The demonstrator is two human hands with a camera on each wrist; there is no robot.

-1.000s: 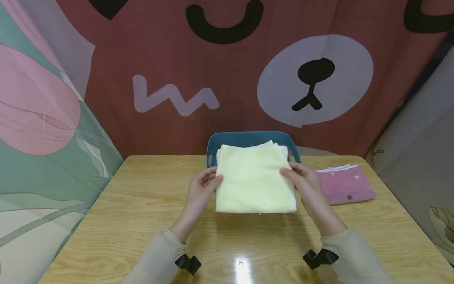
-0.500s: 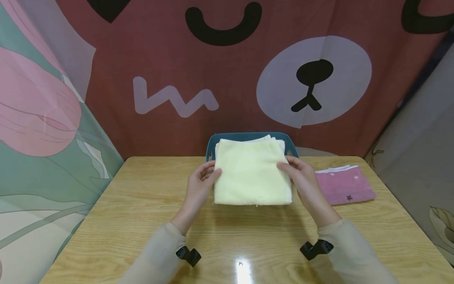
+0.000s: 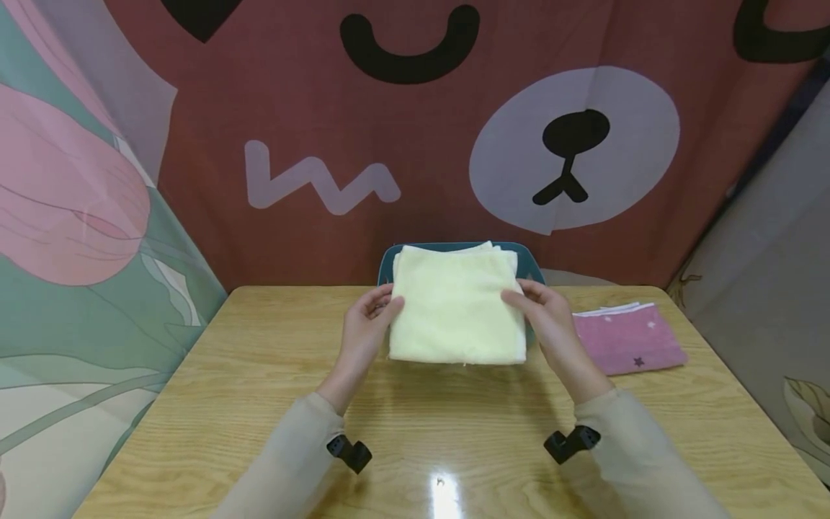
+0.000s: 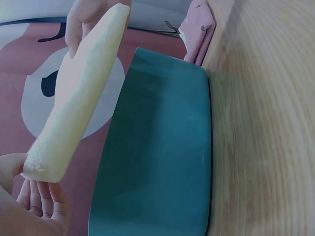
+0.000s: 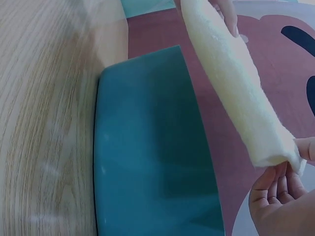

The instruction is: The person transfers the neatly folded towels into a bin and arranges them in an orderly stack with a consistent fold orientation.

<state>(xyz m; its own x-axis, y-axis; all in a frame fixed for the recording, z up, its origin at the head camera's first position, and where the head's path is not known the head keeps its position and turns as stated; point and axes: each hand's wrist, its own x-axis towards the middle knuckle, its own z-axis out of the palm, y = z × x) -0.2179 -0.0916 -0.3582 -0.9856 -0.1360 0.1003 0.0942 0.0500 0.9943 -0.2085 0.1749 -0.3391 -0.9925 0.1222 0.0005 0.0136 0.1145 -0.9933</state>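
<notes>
pale yellow and thick, the folded towel [image 3: 457, 306] is held up off the table [image 3: 259, 404], higher than the rim of the teal bin [image 4: 157, 147] and apart from it in both wrist views; in the head view it hides most of that bin; to carry it well, i'd keep both sides at matching height and the layers squared, since a looser pinch on one side would probably let the lower folds sag; clearance over the rim matters too; the left hand [image 3: 366, 321] pinches one side edge, thumb on the upper face, fingers bent beneath; the right hand [image 3: 545, 317] grips the opposite edge likewise, its thumb reaching farther in over the top; on each side only the cloth's thickness parts thumb from fingers; a pink towel [image 3: 629, 339] lies folded on the table, near the right hand
</notes>
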